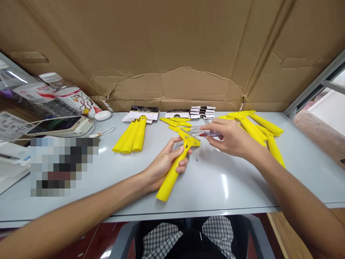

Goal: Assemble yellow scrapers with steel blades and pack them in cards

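My left hand (172, 158) is wrapped round the neck of a yellow scraper handle (169, 183), its wide head tilted up and away from me. Between the fingers of my right hand (229, 138) is a screwdriver (214, 134) with a clear handle and a red collar. The thin shaft points left, and its tip reaches a screw on the scraper's head. On the table below the head lies a small loose screw (197, 159). Flat yellow pieces (178, 123) and a metal plate (194, 129) lie just behind the head, partly hidden by it and my right hand.
Several yellow handles (132, 136) lie at left beside black-and-white cards (142, 112); more handles (256, 127) are heaped at right. Card packs (202, 111) stand against the cardboard wall (172, 54). A phone (56, 126), a cable and bottles (72, 95) occupy the left end.
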`<state>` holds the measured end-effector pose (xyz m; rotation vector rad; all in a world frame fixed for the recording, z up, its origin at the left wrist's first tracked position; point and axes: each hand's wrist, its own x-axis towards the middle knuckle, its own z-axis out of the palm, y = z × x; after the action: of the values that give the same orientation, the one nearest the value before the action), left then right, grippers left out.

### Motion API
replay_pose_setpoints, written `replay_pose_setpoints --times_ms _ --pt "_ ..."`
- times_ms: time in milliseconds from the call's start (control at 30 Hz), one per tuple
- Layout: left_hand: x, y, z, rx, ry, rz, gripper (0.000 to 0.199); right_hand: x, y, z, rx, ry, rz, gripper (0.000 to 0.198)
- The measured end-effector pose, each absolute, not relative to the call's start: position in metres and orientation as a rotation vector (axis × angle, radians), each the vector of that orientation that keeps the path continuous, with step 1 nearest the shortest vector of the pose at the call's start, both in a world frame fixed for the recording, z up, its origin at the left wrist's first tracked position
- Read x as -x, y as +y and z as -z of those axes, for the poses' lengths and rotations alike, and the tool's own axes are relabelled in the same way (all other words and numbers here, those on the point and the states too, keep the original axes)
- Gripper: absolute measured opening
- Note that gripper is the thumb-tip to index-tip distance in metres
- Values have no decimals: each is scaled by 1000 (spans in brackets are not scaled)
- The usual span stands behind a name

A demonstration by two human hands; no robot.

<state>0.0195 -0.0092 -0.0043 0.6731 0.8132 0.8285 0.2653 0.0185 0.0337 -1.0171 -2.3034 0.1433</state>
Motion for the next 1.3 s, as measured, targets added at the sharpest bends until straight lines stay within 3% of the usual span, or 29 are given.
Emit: replay_pose_setpoints --times_ms 267,400,533,733,867,1300 --pt "-19 -8 5 -686 807 -817 29 -250 7 -29 932 -2194 -110 1" --pt "-19 -7 6 -686 787 -817 32 -249 3 -30 982 -2194 -69 13" --pt "-18 -5 7 -676 781 -827 33 -247 3 -29 986 -2150 -70 3" --pt "-17 -6 9 -698 765 -812 35 -244 4 -28 1089 -2081 -80 21" --pt "-18 -8 8 -700 766 -803 33 -245 1 -32 1102 -2065 -78 13" --pt "-19 -7 6 -681 761 -827 27 -247 8 -28 932 -1993 79 14"
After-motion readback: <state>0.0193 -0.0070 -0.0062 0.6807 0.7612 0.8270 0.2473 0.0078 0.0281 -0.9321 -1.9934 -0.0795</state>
